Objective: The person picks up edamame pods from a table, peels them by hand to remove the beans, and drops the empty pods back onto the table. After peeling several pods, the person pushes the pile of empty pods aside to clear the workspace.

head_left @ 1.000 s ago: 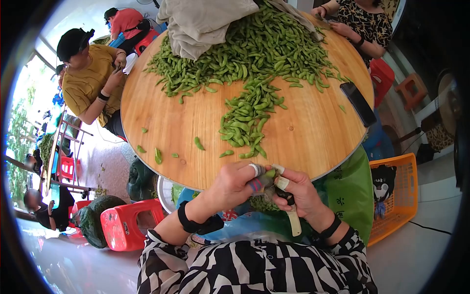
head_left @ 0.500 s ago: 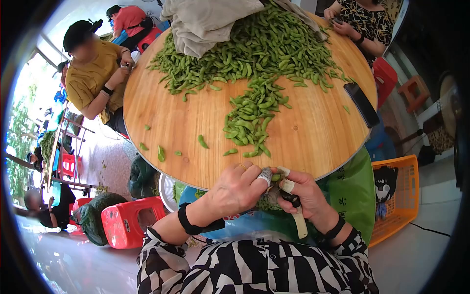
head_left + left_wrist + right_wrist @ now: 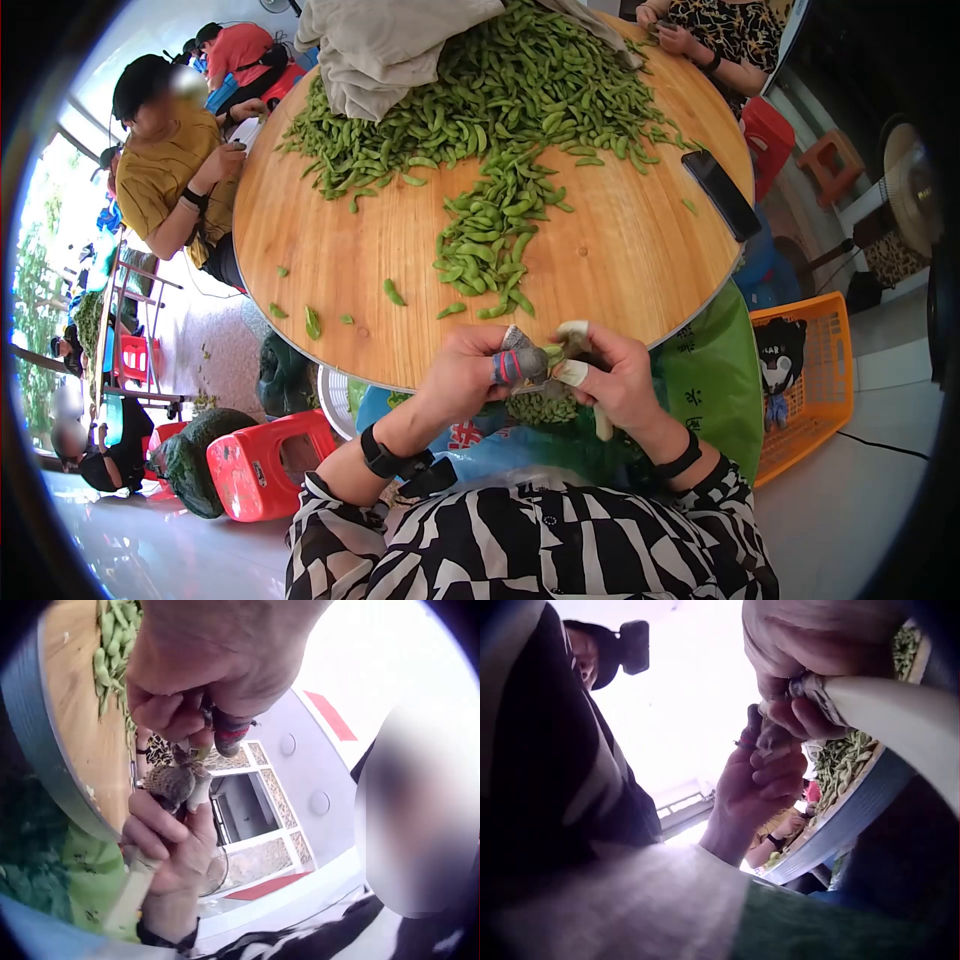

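In the head view my left hand (image 3: 468,372), with grey cloth wraps on its fingers, pinches a green soybean pod (image 3: 553,352) at the table's near edge. A bit of that pod (image 3: 201,741) shows between the fingertips in the left wrist view. My right hand (image 3: 622,378), its thumb and finger wrapped in white tape, meets the left at the pod. It grips a cream-handled tool (image 3: 603,424), whose working end is hidden by the fingers. The pale handle (image 3: 896,709) sticks out large from the palm in the right wrist view.
A round wooden table (image 3: 620,270) bears a heap of pods (image 3: 510,100), partly under a beige cloth (image 3: 385,50), and a phone (image 3: 720,195). Shelled beans (image 3: 542,406) lie below my hands. An orange basket (image 3: 835,370) and red stool (image 3: 270,465) stand at the sides.
My right hand has turned, so less of the tool's handle shows. The left hand has rolled, bringing its striped finger wrap into view. The person in yellow has drawn their hands apart.
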Demonstrator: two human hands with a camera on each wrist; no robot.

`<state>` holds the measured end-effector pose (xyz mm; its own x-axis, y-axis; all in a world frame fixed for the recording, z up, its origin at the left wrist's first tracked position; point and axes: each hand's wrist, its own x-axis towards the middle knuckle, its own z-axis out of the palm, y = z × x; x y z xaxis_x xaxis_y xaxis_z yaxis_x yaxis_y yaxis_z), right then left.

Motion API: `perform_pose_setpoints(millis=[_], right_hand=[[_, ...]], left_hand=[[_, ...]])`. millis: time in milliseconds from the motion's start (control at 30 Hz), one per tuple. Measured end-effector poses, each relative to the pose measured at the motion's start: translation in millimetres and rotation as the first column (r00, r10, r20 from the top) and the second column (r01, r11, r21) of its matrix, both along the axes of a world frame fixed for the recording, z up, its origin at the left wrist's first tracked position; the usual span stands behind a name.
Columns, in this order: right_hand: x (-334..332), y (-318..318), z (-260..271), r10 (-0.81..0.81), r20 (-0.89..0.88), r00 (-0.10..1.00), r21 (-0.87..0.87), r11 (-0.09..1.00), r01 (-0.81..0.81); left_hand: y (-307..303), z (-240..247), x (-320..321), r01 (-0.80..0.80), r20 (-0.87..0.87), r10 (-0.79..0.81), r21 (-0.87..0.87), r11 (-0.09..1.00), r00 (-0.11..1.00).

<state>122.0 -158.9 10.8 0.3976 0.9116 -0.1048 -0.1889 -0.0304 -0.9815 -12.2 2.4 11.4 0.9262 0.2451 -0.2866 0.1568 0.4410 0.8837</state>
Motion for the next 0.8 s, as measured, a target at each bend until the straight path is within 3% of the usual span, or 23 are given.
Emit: perform_pose_setpoints(millis=[33, 67, 133, 167, 233, 267, 367, 433, 633, 733, 800], right_hand=[[-0.3, 1.8, 1.0, -0.097, 0.133, 0.986, 0.082, 0.993, 0.087], [1.3, 3.8, 3.7, -0.098, 0.132, 0.986, 0.081, 0.993, 0.088], [5.9, 7.3, 11.8, 0.049, 0.103, 0.993, 0.069, 0.996, -0.056], [7.5, 8.0, 16.3, 0.049, 0.104, 0.993, 0.070, 0.996, -0.057], [8.6, 9.0, 23.0, -0.003, -0.137, 0.991, 0.104, 0.994, 0.017], [9.3, 9.8, 19.5, 0.001, -0.138, 0.990, 0.103, 0.995, 0.013], [13.8, 6.8, 9.9, 0.014, 0.002, 1.000, 0.072, 0.997, -0.014], [17.2, 5.9, 12.0, 0.134, 0.086, 0.987, 0.069, 0.988, -0.140], [7.2, 2.6, 13.7, 0.075, 0.336, 0.939, 0.082, 0.991, -0.109], [6.9, 2.4, 10.2, 0.080, 0.222, 0.972, 0.078, 0.992, -0.099], [5.2, 3.9, 8.2, 0.073, 0.264, 0.962, 0.083, 0.992, -0.098]], left_hand=[[-2.1, -4.8, 0.8, -0.009, 0.042, 0.016, -0.156, 0.988, 0.999], [-4.2, -7.4, 1.6, -0.009, 0.041, 0.016, -0.157, 0.988, 0.999], [-8.4, -11.5, 3.5, 0.048, 0.100, -0.001, -0.467, 0.883, 0.995], [-8.7, -13.5, 4.4, 0.048, 0.101, -0.001, -0.467, 0.883, 0.995], [-9.1, -16.2, 3.9, 0.052, 0.136, 0.013, -0.464, 0.884, 0.991], [-10.7, -16.6, 3.3, 0.048, 0.135, 0.017, -0.465, 0.884, 0.991], [-17.5, -17.5, 2.6, 0.054, 0.106, 0.000, -0.513, 0.857, 0.994], [-20.2, -15.0, 1.3, 0.026, 0.064, 0.008, -0.519, 0.855, 0.998], [-17.8, -22.6, -0.4, 0.081, 0.120, -0.021, -0.526, 0.846, 0.993], [-19.2, -19.4, 1.5, 0.084, 0.120, -0.024, -0.532, 0.843, 0.993], [-18.4, -13.3, 2.1, 0.040, 0.066, -0.012, -0.450, 0.892, 0.998]])
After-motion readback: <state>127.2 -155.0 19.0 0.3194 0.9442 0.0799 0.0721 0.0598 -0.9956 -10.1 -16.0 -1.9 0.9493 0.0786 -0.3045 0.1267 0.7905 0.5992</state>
